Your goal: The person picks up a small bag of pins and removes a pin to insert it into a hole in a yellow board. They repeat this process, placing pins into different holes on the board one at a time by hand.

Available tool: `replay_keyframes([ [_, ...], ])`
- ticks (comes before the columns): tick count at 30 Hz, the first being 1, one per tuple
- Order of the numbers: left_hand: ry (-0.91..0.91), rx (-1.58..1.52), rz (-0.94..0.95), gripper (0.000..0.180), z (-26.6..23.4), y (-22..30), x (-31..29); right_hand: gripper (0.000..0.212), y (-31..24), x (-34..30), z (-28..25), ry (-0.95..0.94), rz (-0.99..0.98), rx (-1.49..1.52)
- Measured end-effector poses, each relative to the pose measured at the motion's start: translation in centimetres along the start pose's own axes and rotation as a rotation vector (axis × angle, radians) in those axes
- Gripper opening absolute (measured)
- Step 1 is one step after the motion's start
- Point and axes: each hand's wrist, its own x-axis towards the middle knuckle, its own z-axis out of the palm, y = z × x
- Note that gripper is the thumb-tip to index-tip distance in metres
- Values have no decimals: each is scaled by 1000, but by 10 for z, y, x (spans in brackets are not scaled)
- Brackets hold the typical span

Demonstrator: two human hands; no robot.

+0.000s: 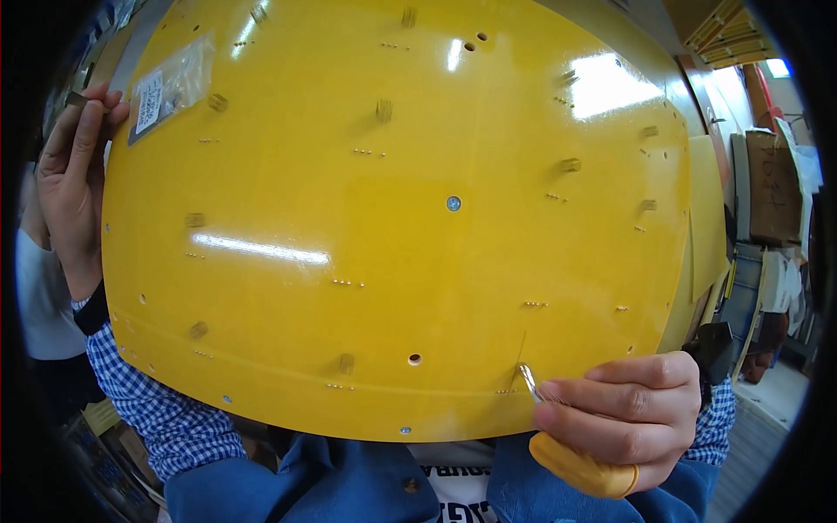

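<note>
My right hand (623,414) pinches a slim silvery piece (527,382) by the yellow board's (453,261) near-right corner, its long axis slanting far-left from my fingertips (549,391); left hand (74,187) at the left edge, grip unclear.

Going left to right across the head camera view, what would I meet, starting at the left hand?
Left hand, clear plastic bag, large hole near the yellow board's lower edge, central screw, silver piece, right hand, brown cardboard box.
</note>
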Motion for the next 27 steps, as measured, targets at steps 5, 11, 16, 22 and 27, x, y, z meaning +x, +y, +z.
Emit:
replay_keyframes([
  [5,-2,-7,39,29,1,0,0,6,2,-4,1,4,-53,1],
  [11,-19,-4,39,29,-1,-2,-2,7,-2,2,0,-2,-5,-88],
  [16,32,-2,22,29,5,1,-1,7,-4,0,2,41,-79,-159],
  [22,-22,6,60,28,4,1,2,6,-2,5,-9,11,88,152],
  [27,-23,10,42,28,2,1,-1,8,1,-1,-6,11,117,155],
])
